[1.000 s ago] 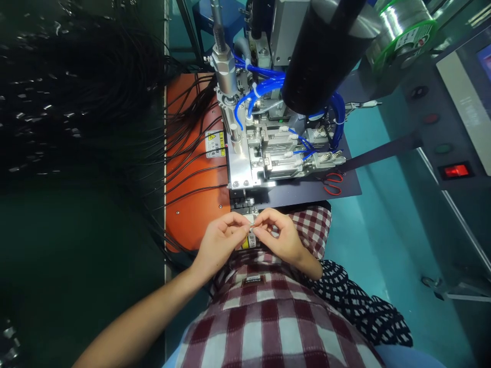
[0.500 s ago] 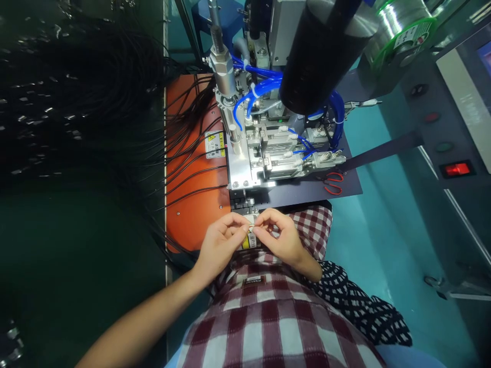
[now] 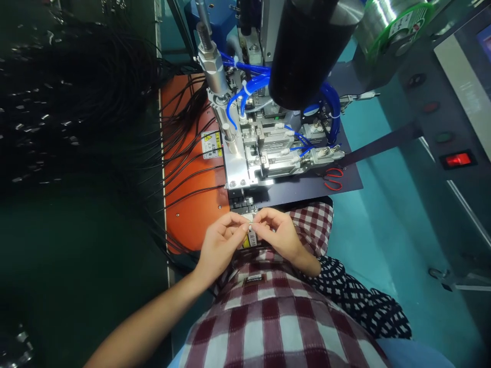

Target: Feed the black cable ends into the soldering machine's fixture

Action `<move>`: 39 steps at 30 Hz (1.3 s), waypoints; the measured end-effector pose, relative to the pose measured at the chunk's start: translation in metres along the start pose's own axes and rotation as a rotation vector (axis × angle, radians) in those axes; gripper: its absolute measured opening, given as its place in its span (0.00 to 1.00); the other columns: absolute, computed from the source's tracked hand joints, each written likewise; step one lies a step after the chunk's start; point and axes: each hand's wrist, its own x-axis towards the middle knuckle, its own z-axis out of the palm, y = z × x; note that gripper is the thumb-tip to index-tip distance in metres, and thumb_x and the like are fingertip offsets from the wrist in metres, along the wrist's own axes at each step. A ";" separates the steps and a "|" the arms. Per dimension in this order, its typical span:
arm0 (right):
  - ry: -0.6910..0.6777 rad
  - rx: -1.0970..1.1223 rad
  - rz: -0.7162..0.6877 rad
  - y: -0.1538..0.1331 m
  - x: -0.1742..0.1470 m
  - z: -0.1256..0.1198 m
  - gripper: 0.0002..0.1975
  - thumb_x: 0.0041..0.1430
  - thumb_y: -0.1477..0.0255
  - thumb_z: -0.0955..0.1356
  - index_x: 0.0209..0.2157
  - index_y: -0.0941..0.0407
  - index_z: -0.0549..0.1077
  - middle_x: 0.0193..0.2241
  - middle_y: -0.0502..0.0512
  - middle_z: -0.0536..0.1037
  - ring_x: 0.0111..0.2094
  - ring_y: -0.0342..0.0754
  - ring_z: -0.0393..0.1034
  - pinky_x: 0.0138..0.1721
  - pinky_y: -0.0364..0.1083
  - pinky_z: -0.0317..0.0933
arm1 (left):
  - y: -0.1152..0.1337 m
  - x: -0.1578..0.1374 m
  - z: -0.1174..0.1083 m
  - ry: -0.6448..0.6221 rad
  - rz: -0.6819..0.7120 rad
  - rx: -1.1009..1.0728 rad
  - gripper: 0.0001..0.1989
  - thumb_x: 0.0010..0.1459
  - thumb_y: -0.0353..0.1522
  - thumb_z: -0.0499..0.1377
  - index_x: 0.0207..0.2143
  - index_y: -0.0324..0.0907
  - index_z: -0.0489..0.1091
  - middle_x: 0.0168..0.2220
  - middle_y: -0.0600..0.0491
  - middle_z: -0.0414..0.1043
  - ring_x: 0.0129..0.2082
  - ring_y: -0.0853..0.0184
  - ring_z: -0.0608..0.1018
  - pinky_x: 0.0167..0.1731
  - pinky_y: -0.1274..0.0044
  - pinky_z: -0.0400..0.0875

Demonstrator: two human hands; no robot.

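My left hand (image 3: 222, 245) and my right hand (image 3: 281, 236) meet at the front of the machine, thumbs and index fingers pinched together. Between the fingertips shows a tiny pale piece, too small to name; both hands seem to have hold of it. Just below the fingertips is a white and yellow label (image 3: 251, 239). Right behind the hands stands the machine's front block (image 3: 241, 202), dark with small metal parts. Several black cables (image 3: 192, 194) lie over the orange plate (image 3: 195, 220) to the left, their ends running into the machine's edge.
Metal cylinders (image 3: 284, 161) with blue air hoses (image 3: 255, 82) fill the machine's middle. Red-handled pliers (image 3: 333, 179) lie on the dark base plate at right. A black tube (image 3: 307, 56) overhangs the machine, beside a solder wire spool (image 3: 399, 25). A cable bundle (image 3: 95, 76) covers the left.
The whole view has shifted slightly, so the machine sits a little further left. My hands keep almost the same pinch, with the fingertips only slightly moved.
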 end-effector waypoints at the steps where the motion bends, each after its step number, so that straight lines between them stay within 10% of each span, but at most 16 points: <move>1: -0.008 0.028 0.024 0.001 0.000 0.000 0.08 0.51 0.69 0.72 0.28 0.57 0.71 0.21 0.46 0.70 0.20 0.39 0.61 0.21 0.40 0.56 | -0.001 0.000 0.000 -0.004 -0.003 -0.013 0.12 0.56 0.38 0.63 0.32 0.39 0.68 0.18 0.61 0.60 0.18 0.77 0.61 0.20 0.84 0.55; 39: -0.141 -0.215 -0.085 -0.017 -0.002 -0.019 0.06 0.56 0.71 0.69 0.27 0.57 0.72 0.22 0.48 0.72 0.22 0.40 0.63 0.24 0.41 0.59 | 0.004 -0.003 -0.004 -0.109 -0.103 0.079 0.11 0.54 0.39 0.63 0.31 0.39 0.71 0.17 0.60 0.56 0.18 0.76 0.57 0.18 0.82 0.51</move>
